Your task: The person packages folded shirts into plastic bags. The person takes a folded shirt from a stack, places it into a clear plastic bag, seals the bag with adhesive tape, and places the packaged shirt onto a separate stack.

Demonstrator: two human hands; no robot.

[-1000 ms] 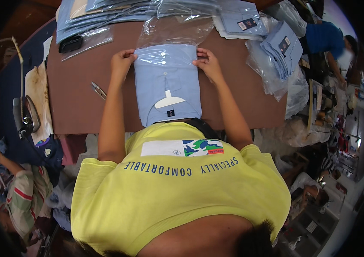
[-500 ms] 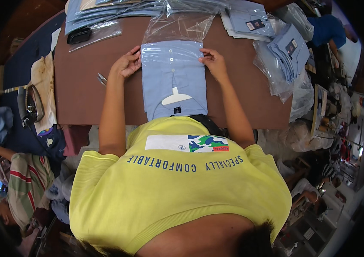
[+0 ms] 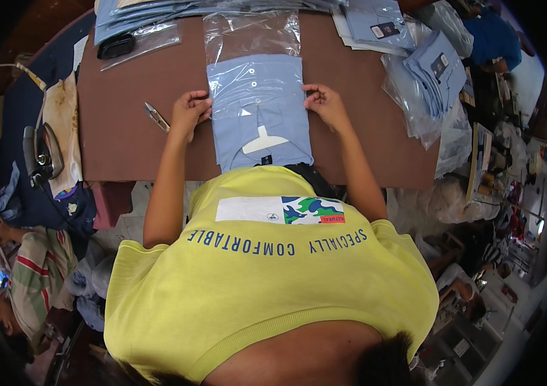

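Observation:
A folded light-blue shirt (image 3: pixel 229 143) lies face up in front of me, buttons up the middle and a white collar insert (image 3: pixel 264 143) at its near end. A clear plastic bag (image 3: pixel 252 35) covers its far part and stretches flat beyond it. At the bag's left edge, my left hand (image 3: pixel 191 112) is closed in a pinch on the plastic. On the opposite edge my right hand (image 3: pixel 328 106) pinches it too, level with the third button. Thread snips (image 3: pixel 156 117) rest on the brown table (image 3: pixel 125 141), just left of my left hand.
Blue shirts (image 3: pixel 157 14) are piled at the far left beside a black object (image 3: pixel 116 46). Bagged shirts (image 3: pixel 437 71) lie at the far right. An iron (image 3: pixel 45 154) stands on the left-hand surface. Co-workers sit left, in a striped shirt (image 3: pixel 41 270), and far right, in blue (image 3: pixel 489 35).
Both hands have come nearer to me along the shirt's sides, and the bag's edge with them, so plastic covers more of the shirt. The far end of the bag now lies flatter.

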